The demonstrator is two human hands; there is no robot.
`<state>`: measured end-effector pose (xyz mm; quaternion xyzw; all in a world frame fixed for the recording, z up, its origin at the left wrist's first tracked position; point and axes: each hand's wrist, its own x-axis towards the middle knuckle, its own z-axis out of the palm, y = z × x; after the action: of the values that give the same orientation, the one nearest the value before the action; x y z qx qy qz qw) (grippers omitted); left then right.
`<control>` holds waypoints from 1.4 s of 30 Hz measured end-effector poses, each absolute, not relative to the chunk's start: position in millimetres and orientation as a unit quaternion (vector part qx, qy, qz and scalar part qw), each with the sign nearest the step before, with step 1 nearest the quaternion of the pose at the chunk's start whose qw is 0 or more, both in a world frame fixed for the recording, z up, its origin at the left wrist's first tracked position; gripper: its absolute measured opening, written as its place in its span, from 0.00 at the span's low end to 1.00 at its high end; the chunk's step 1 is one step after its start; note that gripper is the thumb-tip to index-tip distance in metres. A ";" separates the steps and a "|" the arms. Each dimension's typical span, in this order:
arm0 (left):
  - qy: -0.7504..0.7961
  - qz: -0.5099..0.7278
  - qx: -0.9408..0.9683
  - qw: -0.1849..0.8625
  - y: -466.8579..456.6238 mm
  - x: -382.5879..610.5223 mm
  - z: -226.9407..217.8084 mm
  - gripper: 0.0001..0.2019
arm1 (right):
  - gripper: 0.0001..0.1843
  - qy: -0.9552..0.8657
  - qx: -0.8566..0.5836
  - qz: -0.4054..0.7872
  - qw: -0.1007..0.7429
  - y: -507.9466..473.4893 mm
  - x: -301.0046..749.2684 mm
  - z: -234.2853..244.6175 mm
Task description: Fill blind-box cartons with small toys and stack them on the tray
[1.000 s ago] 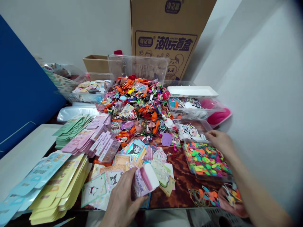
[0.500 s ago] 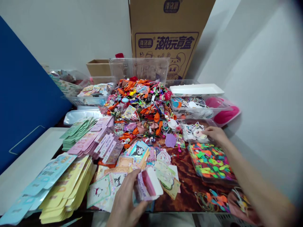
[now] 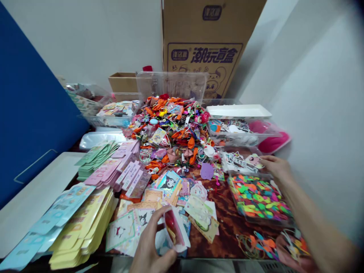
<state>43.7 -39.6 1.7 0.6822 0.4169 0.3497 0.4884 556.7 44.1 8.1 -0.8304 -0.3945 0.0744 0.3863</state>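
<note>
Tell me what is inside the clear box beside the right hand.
The clear box is full of small neon pieces in orange, green, pink and yellow. They cover its bottom, so anything beneath them is hidden.

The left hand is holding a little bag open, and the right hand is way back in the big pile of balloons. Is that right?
Not quite. The left hand does hold the little bag open, but the right hand is not in the balloon pile. The head view shows it off to the right of the pile, holding a sticker by the heap of stickers.
</note>
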 end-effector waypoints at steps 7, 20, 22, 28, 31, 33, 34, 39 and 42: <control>0.459 0.354 0.656 0.484 -42.9 43.7 -16.6 0.30 | 0.09 -0.457 -0.836 -0.008 0.303 -10.6 510.8 43.2; 0.444 0.335 0.695 0.455 -37.2 37.0 -15.2 0.32 | 0.14 -0.549 -0.811 -0.030 0.202 -45.9 481.4 17.2; 0.451 0.328 0.693 0.456 -39.0 36.7 -17.3 0.33 | 0.13 -0.564 -0.803 0.000 0.195 -44.7 480.6 12.6; 0.465 0.336 0.676 0.463 -45.3 40.7 -19.1 0.33 | 0.15 -0.547 -0.813 0.001 0.199 -45.6 467.9 7.3; 0.459 0.316 0.691 0.460 -43.3 37.1 -17.5 0.33 | 0.12 -0.527 -0.821 0.008 0.219 -45.2 469.8 11.2; 0.464 0.310 0.696 0.453 -41.0 34.5 -16.3 0.34 | 0.12 -0.500 -0.831 0.016 0.245 -44.9 474.7 15.8; 0.465 0.309 0.696 0.451 -39.9 33.7 -15.7 0.34 | 0.13 -0.484 -0.835 0.023 0.260 -45.0 477.6 18.6; 0.452 0.311 0.695 0.465 -37.9 37.9 -13.0 0.35 | 0.14 -0.410 -0.840 0.094 0.342 -50.1 484.0 32.6; 0.450 0.329 0.684 0.470 -40.4 42.9 -13.0 0.34 | 0.17 -0.359 -0.834 0.149 0.391 -54.3 479.1 36.7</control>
<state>42.9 -40.4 -13.0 0.6843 0.4504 0.3292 0.4696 479.1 -54.3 36.7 -0.8344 -0.3592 0.1488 0.3906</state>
